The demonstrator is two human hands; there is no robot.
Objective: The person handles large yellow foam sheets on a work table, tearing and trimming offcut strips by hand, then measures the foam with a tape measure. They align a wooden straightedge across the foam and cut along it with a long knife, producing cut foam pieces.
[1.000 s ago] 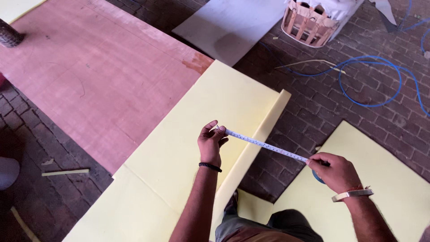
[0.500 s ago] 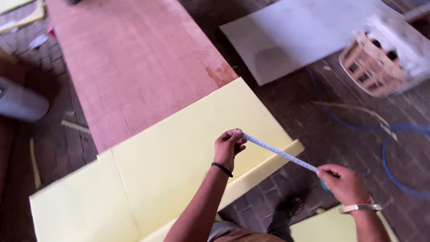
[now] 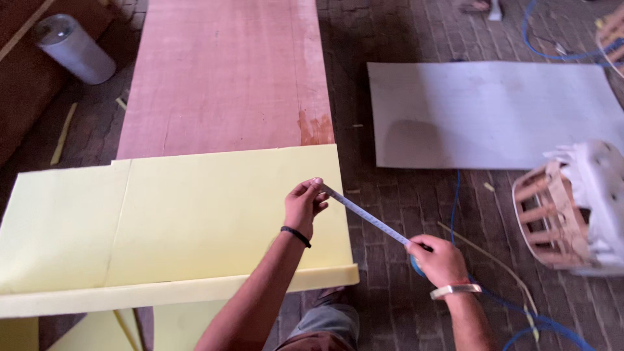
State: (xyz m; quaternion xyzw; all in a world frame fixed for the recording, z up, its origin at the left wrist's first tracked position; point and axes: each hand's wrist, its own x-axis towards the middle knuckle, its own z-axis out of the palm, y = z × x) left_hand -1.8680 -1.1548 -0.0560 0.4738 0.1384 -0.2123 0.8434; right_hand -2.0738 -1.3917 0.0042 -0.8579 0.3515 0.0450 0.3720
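Measuring tape (image 3: pixel 367 216) is drawn out in a taut slant over the right edge of the yellow foam sheet (image 3: pixel 182 214), which lies across the near end of the reddish wooden board (image 3: pixel 227 78); a grey cylinder (image 3: pixel 75 49) lies on the brick floor (image 3: pixel 364 39) far to the left. The left hand (image 3: pixel 304 205) is closed in a pinch grip on the free end of the tape, above the foam near its right side, a black band on the wrist. From there the tape runs down and right to the right hand (image 3: pixel 441 260), closed around the blue tape case, which is mostly hidden in the palm, above the bricks beside the foam. Further right lie a grey flat sheet (image 3: pixel 494 110), a blue cable (image 3: pixel 455 195) and a tipped wooden frame (image 3: pixel 565 208) with white padding. As I judge it, the pinch is light, so the end could slip and the tape snap back; held in the air and slanted, it may also give a false reading, since it lies neither flat on nor square to the foam
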